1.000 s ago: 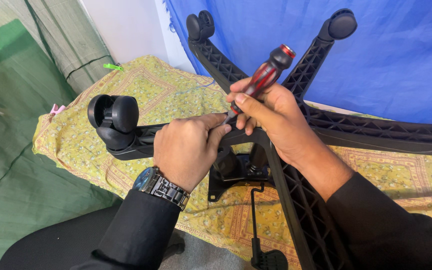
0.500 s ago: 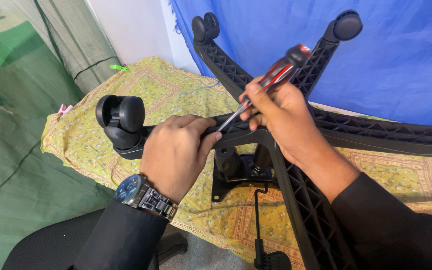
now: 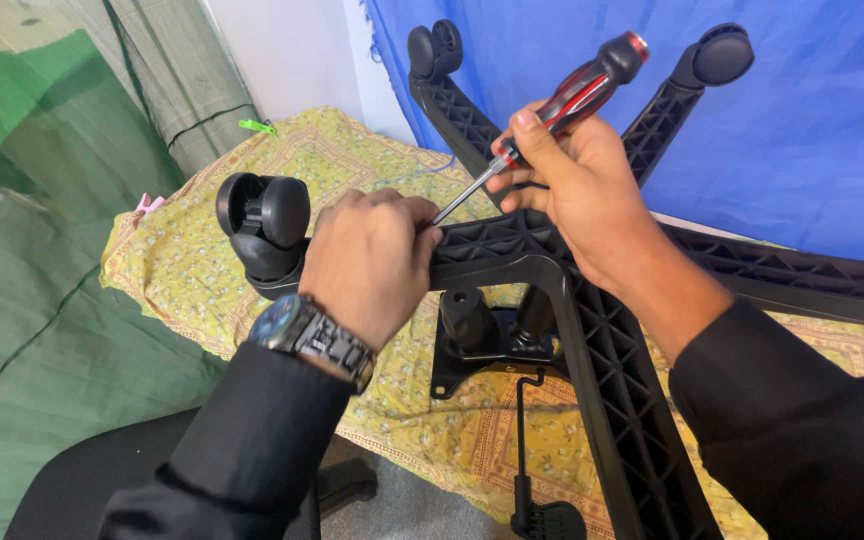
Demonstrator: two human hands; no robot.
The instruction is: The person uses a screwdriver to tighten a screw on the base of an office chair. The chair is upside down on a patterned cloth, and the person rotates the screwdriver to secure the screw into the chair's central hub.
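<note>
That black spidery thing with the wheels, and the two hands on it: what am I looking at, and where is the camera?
The camera sits on a person's head and looks down, so both hands are that person's own. The black spidery thing is the star-shaped base of an office chair, upside down, its ribbed arms ending in caster wheels. It rests on a yellow patterned cloth, with a blue sheet hanging behind. The right hand holds a screwdriver with a red and black handle, its metal shaft slanting down toward the left hand, which grips one arm of the base beside a wheel. A wristwatch is on the left wrist.
</note>
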